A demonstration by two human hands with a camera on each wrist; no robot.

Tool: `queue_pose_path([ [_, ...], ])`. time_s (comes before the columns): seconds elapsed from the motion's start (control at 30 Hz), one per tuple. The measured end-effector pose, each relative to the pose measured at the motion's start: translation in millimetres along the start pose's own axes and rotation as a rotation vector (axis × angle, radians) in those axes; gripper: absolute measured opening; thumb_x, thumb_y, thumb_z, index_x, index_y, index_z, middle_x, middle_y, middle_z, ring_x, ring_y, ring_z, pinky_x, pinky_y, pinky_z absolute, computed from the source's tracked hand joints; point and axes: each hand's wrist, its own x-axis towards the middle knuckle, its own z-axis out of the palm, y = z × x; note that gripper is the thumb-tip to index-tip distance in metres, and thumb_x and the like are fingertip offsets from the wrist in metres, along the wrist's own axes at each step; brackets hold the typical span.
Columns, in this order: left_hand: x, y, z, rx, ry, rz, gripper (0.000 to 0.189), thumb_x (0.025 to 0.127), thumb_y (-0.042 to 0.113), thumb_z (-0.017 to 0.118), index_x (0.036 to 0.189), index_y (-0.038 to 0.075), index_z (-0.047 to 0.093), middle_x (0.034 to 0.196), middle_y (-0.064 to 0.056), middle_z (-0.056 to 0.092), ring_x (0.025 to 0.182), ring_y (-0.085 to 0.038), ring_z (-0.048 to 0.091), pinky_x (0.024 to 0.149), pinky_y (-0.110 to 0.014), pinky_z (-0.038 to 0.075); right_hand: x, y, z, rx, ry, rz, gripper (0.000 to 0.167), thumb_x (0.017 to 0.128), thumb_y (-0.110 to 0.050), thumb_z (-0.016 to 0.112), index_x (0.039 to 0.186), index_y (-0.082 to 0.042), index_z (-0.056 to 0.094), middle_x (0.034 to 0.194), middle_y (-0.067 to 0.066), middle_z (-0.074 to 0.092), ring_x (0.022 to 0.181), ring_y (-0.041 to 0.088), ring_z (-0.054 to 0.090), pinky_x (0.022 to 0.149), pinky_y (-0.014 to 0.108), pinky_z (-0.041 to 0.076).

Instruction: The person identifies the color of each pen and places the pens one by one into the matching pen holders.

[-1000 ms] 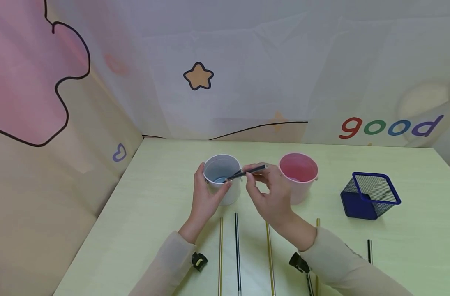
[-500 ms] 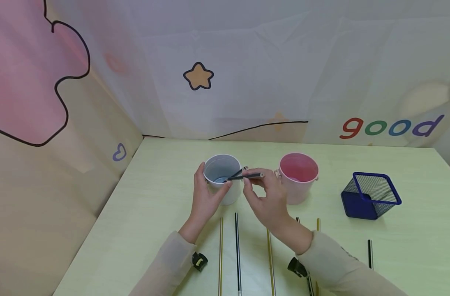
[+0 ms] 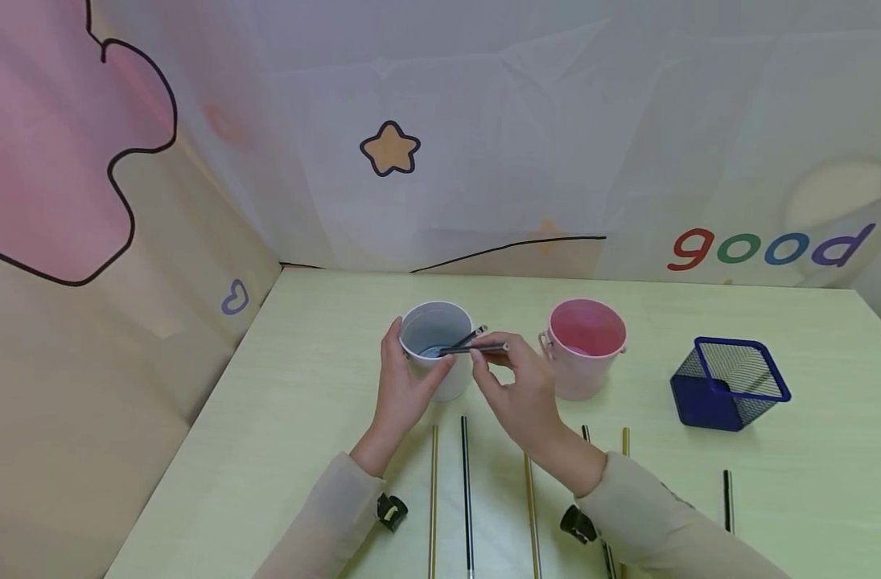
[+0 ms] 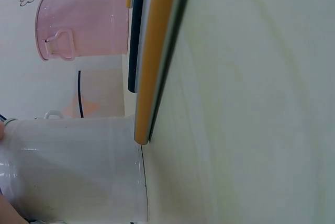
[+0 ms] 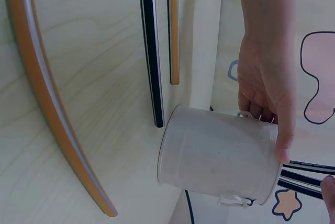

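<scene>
My left hand [image 3: 404, 382] grips a small white bucket [image 3: 454, 384] at its rim, fingers round the far left side and thumb at the front. The bucket stands upright on the table. Inside it one black-and-silver striped pencil [image 3: 476, 332] leans on the right rim. With thumb and fingertips, my right hand [image 3: 523, 394] pinches a second black-and-silver pencil [image 3: 458, 350], held nearly level, its left end over the bucket's mouth. In the right wrist view both pencils [image 5: 303, 185] cross the bucket's rim beside the left thumb.
A pink bucket [image 3: 583, 378] stands just right of my right hand. Farther right is a blue mesh pen holder [image 3: 708, 406]. Several gold pencils [image 3: 434, 498] and black pencils [image 3: 467, 490] lie on the table [image 3: 266, 450] in front, some under my right forearm.
My right hand has moved left and slightly down, bringing its pencil farther over the bucket. The other pencil now shows apart from it at the rim. My left hand holds still.
</scene>
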Motion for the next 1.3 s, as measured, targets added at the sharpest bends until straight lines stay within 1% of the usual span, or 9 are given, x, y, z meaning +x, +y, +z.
queue_pose_path([
  [0.23,0.0,2.0,-0.6,0.012,-0.005,-0.021,0.089,0.081,0.025,0.075,0.146,-0.001,0.019,0.143,-0.022,0.031,0.131,-0.037,0.038,0.109,-0.051,0.033,-1.0,3,0,-0.037,-0.020,0.035,0.022,0.072,0.013,0.072,0.091,0.006,0.063,0.086,0.016,0.068,0.075,0.025,0.070,0.070,0.028,0.056],
  [0.47,0.1,1.9,-1.0,0.016,-0.003,-0.017,0.089,0.081,0.025,0.075,0.146,-0.001,0.020,0.143,-0.023,0.031,0.130,-0.037,0.039,0.108,-0.051,0.033,-3.6,7,2,-0.086,-0.026,0.055,0.022,0.072,0.011,0.073,0.091,0.007,0.064,0.085,0.017,0.068,0.072,0.024,0.069,0.067,0.029,0.057],
  [0.7,-1.0,2.0,-1.0,0.020,-0.010,-0.026,0.089,0.082,0.025,0.074,0.146,-0.001,0.019,0.144,-0.023,0.030,0.132,-0.037,0.037,0.109,-0.051,0.033,-6.0,9,3,-0.113,-0.058,0.111,0.017,0.075,0.007,0.073,0.091,0.007,0.065,0.084,0.017,0.069,0.072,0.024,0.069,0.065,0.030,0.057],
  [0.83,-0.9,2.0,-0.8,0.023,-0.012,-0.021,0.089,0.082,0.025,0.074,0.146,-0.001,0.019,0.144,-0.023,0.030,0.132,-0.037,0.037,0.109,-0.051,0.033,-5.8,11,4,-0.124,-0.074,0.123,0.016,0.077,0.005,0.073,0.090,0.007,0.065,0.084,0.017,0.069,0.072,0.024,0.069,0.064,0.030,0.057],
  [1.1,-1.1,2.7,-0.4,0.030,-0.006,-0.014,0.089,0.081,0.026,0.075,0.146,-0.001,0.019,0.143,-0.022,0.031,0.131,-0.036,0.038,0.109,-0.050,0.033,-6.3,15,6,-0.178,-0.134,0.132,0.015,0.079,0.000,0.072,0.089,0.007,0.065,0.083,0.016,0.070,0.070,0.022,0.070,0.061,0.027,0.057],
  [1.3,-0.8,3.1,-1.3,0.035,-0.010,-0.018,0.090,0.081,0.027,0.075,0.147,0.000,0.019,0.144,-0.021,0.031,0.131,-0.035,0.039,0.108,-0.050,0.034,-5.1,17,10,-0.205,-0.186,0.192,0.015,0.081,-0.004,0.072,0.091,0.005,0.065,0.083,0.015,0.070,0.072,0.022,0.070,0.062,0.027,0.057],
])
